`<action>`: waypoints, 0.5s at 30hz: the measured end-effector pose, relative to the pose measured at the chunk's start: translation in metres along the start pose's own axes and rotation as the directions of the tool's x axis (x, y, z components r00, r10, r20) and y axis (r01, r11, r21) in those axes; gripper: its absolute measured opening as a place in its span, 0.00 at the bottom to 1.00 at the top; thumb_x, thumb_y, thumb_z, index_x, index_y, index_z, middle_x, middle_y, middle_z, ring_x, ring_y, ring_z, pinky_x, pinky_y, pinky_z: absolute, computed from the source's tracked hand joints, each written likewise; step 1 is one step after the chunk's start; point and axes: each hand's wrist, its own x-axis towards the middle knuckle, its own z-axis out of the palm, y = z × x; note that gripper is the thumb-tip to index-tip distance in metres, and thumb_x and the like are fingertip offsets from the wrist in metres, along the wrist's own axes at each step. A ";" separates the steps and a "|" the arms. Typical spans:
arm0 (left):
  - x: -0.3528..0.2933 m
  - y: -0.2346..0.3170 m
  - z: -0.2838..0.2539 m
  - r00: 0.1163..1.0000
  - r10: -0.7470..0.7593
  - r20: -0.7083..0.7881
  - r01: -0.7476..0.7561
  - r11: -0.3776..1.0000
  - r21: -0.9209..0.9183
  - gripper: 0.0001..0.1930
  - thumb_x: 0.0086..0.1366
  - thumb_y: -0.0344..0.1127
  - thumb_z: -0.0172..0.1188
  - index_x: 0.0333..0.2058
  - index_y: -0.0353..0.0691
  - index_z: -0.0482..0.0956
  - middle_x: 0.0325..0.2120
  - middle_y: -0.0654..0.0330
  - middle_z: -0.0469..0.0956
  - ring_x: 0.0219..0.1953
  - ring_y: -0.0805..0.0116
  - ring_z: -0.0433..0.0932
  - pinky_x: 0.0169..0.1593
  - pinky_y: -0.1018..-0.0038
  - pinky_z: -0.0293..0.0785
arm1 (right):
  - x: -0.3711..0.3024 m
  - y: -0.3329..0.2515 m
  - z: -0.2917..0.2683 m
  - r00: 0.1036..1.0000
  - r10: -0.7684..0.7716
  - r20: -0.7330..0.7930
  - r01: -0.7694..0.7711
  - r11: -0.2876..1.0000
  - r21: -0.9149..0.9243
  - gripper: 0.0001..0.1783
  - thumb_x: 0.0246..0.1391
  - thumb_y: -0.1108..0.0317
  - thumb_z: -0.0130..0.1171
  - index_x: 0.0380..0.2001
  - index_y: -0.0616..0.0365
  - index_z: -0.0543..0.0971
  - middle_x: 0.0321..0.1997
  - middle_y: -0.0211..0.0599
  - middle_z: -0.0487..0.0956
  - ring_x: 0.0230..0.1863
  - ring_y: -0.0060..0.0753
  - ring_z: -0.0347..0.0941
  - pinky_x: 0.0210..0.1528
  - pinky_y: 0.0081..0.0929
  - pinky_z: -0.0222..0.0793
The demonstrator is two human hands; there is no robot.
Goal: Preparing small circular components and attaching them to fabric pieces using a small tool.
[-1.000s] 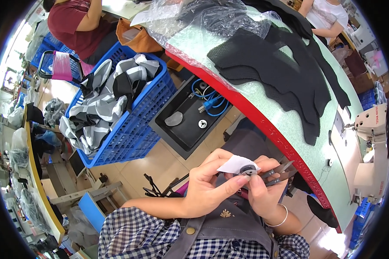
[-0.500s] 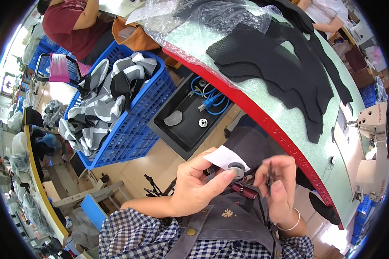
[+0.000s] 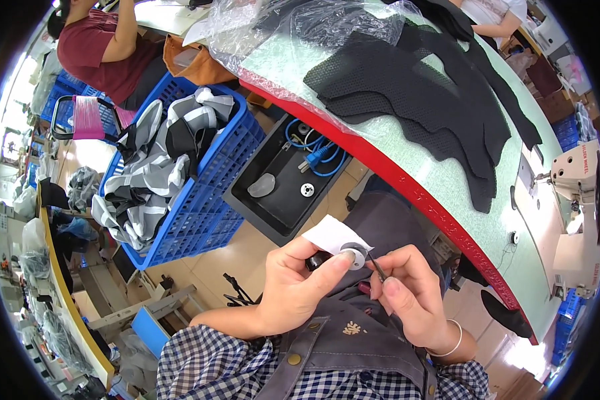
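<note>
The left hand [image 3: 293,293] holds a small round metal piece [image 3: 355,256] between thumb and forefinger, low in the middle of the view, over the person's lap. A small white paper [image 3: 333,235] is pressed behind this piece by the same grip. The right hand [image 3: 410,297] pinches a thin dark tool [image 3: 375,265], maybe tweezers, and its tip touches the round piece at its right side. Both grips are narrow and closed on their things.

I think the main risk is that the round piece slips. It is small and smooth, and only the fingertips carry it; if the tool pushes sideways, it may jump out and fall to the floor, or into the black tray [image 3: 281,193] under the desk [image 3: 407,153]. The paper can also slide away, because nothing else holds it.

A second risk is the tool tip. It works very near to the left thumb, so a slip could prick the skin.

The blue basket [image 3: 207,200] with striped cloth stands to the left, well apart.
</note>
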 end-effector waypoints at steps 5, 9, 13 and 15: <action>-0.001 0.001 0.004 1.000 -0.012 -0.010 0.012 1.000 -0.002 0.11 0.59 0.27 0.56 0.41 0.31 0.73 0.34 0.61 0.75 0.35 0.81 0.71 0.38 0.84 0.68 | 0.000 0.000 0.002 1.000 -0.009 0.007 0.009 0.999 0.051 0.13 0.57 0.70 0.46 0.42 0.67 0.63 0.32 0.34 0.72 0.28 0.13 0.63 0.31 0.12 0.60; -0.002 -0.003 0.004 0.999 0.023 0.023 -0.024 0.999 0.047 0.10 0.58 0.27 0.56 0.39 0.31 0.74 0.34 0.61 0.75 0.34 0.82 0.71 0.35 0.85 0.67 | 0.003 -0.001 0.004 0.999 -0.052 -0.012 0.053 0.998 0.039 0.13 0.59 0.68 0.44 0.42 0.66 0.63 0.30 0.34 0.71 0.26 0.13 0.62 0.28 0.12 0.59; -0.001 -0.005 0.007 0.996 0.089 0.026 -0.092 0.989 0.116 0.09 0.57 0.27 0.57 0.38 0.30 0.74 0.33 0.62 0.74 0.32 0.82 0.70 0.32 0.86 0.64 | 0.004 -0.002 0.005 1.000 -0.011 -0.013 0.011 0.999 0.035 0.13 0.60 0.64 0.41 0.42 0.64 0.63 0.28 0.35 0.71 0.22 0.12 0.60 0.24 0.12 0.56; -0.001 -0.005 0.008 0.997 0.070 0.019 -0.071 0.992 0.107 0.09 0.57 0.27 0.57 0.38 0.30 0.74 0.33 0.62 0.74 0.32 0.82 0.70 0.33 0.86 0.64 | 0.005 -0.001 0.007 1.000 -0.015 -0.024 0.016 0.999 0.042 0.14 0.60 0.64 0.41 0.42 0.64 0.63 0.27 0.34 0.70 0.21 0.12 0.59 0.23 0.12 0.56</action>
